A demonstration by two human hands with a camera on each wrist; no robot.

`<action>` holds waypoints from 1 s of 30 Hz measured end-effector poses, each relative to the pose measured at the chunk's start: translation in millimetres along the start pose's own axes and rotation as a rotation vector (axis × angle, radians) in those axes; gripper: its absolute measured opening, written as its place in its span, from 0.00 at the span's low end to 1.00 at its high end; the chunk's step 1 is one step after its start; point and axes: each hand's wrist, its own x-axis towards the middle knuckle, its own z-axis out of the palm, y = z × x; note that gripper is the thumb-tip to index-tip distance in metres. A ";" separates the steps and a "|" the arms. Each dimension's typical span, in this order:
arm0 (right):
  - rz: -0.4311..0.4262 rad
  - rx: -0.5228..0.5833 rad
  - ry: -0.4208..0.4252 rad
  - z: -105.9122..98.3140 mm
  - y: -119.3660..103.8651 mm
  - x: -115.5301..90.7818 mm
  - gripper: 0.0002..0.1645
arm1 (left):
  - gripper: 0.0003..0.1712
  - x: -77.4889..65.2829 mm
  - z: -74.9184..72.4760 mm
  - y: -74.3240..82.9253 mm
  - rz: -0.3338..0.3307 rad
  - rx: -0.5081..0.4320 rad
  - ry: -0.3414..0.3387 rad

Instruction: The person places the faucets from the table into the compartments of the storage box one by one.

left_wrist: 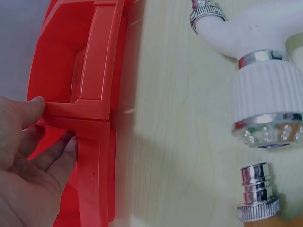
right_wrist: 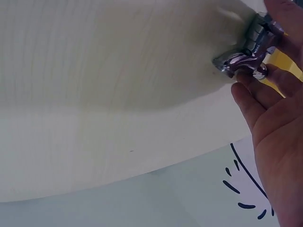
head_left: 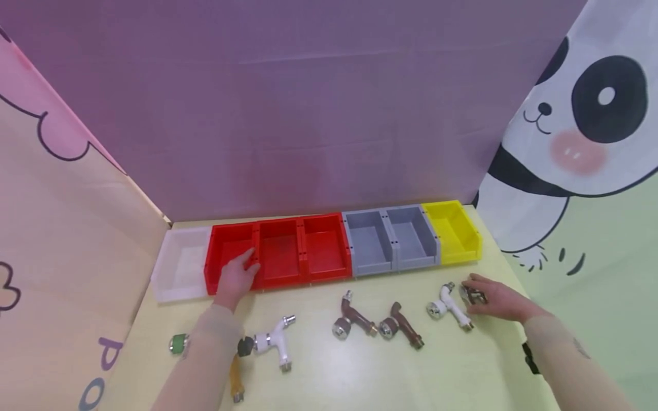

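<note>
My left hand (head_left: 238, 278) is at the row of red bins, its thumb and fingers pinching the adjoining walls of the left red bin (head_left: 216, 265) and the middle red bin (left_wrist: 85, 71). On the right of the table, my right hand (head_left: 498, 298) grips a shiny chrome faucet (right_wrist: 244, 61) between thumb and fingers; the palm and fingers cover part of it. Just left of that hand lies a white faucet (head_left: 449, 305) with a chrome-ended knob. Another white faucet (head_left: 280, 342) lies near my left forearm, beside an orange-yellow faucet (head_left: 236, 379) partly hidden by the sleeve.
Along the back wall the bins run from a white bin (head_left: 163, 268) through red ones to two grey bins (head_left: 372, 268) and a yellow bin (head_left: 470, 254). Two brown faucets (head_left: 358, 318) lie mid-table. A green knob (head_left: 177, 343) shows left of my left forearm.
</note>
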 end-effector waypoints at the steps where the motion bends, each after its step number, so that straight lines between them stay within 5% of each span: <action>1: 0.002 0.005 -0.001 -0.5 -0.2 0.9 0.49 | 0.42 -0.1 0.1 0.1 0.006 0.001 0.004; 12: 0.026 0.018 0.010 -7.4 -2.2 11.5 0.49 | 0.41 -0.1 -0.4 1.1 0.003 -0.002 0.008; 30: -0.053 -0.060 0.271 -61.3 -23.4 45.3 0.43 | 0.43 0.9 1.3 2.3 -0.026 0.000 0.015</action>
